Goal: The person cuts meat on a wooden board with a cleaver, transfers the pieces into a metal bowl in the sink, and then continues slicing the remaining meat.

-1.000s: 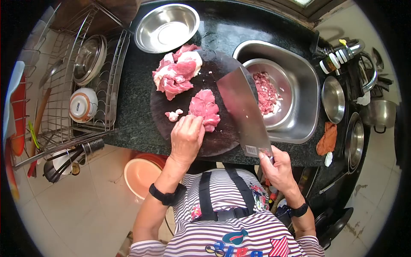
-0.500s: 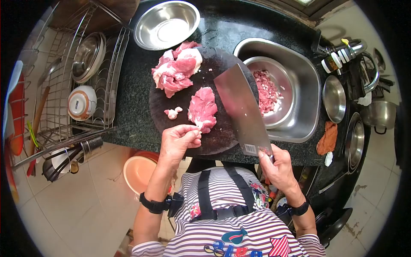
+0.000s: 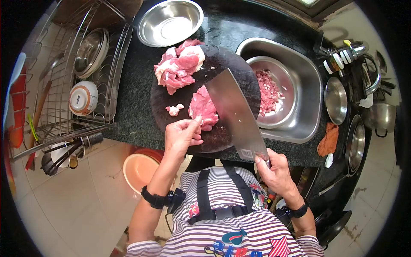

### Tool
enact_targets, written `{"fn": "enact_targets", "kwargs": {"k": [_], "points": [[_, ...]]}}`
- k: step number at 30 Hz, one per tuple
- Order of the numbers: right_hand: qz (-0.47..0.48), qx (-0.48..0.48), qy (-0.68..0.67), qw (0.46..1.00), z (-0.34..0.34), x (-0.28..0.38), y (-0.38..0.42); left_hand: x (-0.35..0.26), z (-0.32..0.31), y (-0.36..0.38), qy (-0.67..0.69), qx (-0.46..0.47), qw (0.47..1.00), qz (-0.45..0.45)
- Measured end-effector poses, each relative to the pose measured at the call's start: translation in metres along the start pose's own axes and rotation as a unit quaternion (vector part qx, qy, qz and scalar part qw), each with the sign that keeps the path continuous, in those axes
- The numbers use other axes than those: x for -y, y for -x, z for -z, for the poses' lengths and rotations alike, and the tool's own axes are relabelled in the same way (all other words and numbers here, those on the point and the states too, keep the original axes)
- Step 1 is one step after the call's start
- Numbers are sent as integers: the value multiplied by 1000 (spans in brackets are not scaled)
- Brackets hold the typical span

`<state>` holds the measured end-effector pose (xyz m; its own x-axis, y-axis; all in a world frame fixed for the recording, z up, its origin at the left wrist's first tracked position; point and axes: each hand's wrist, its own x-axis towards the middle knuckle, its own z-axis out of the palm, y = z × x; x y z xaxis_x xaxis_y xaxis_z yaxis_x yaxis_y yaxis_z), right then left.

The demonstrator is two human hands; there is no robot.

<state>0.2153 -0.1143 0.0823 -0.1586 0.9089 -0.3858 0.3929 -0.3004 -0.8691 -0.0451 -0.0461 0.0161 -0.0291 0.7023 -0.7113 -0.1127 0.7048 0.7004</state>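
My right hand [image 3: 276,171] is wrapped round the handle of a wide cleaver [image 3: 239,115]. Its blade slants up to the left, the tip end overlapping the right side of a flat piece of raw meat [image 3: 201,107]. My left hand [image 3: 182,135] pinches the lower left edge of that piece between thumb and fingertips. Both lie over a round dark chopping board [image 3: 171,115]. A larger heap of meat [image 3: 180,68] sits at the board's upper left, and small fatty scraps [image 3: 174,110] lie left of the pinched piece.
A metal basin [image 3: 274,120] with chopped meat [image 3: 267,92] stands in the sink [image 3: 310,128]. Beyond the board is a steel bowl [image 3: 147,32]. A wire dish rack [image 3: 112,85] stands at left; an orange cloth [image 3: 329,139] and pans [image 3: 336,96] lie at right.
The cleaver's blade has shifted left, from beside the flat piece to over its right side. My left fingers have moved slightly up onto the meat's edge. The view has shifted a little.
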Motion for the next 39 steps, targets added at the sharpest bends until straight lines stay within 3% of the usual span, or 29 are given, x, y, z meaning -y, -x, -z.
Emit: {"fn": "enact_targets", "kwargs": {"k": [4,10,18,39], "points": [[9,2,7,1000,-1,-3,1,-4,-8,-6,-73,-15,997,-18],[-3,14,-16,1000,-2,-5,4,1,-9,-8,-1,-3,1000,-4],[91,51,19,994,-13,1,-8,7,-3,9,10,-60,998,-22],[30,102,19,994,-13,-2,-7,12,-2,8,-15,-66,996,-59]]}}
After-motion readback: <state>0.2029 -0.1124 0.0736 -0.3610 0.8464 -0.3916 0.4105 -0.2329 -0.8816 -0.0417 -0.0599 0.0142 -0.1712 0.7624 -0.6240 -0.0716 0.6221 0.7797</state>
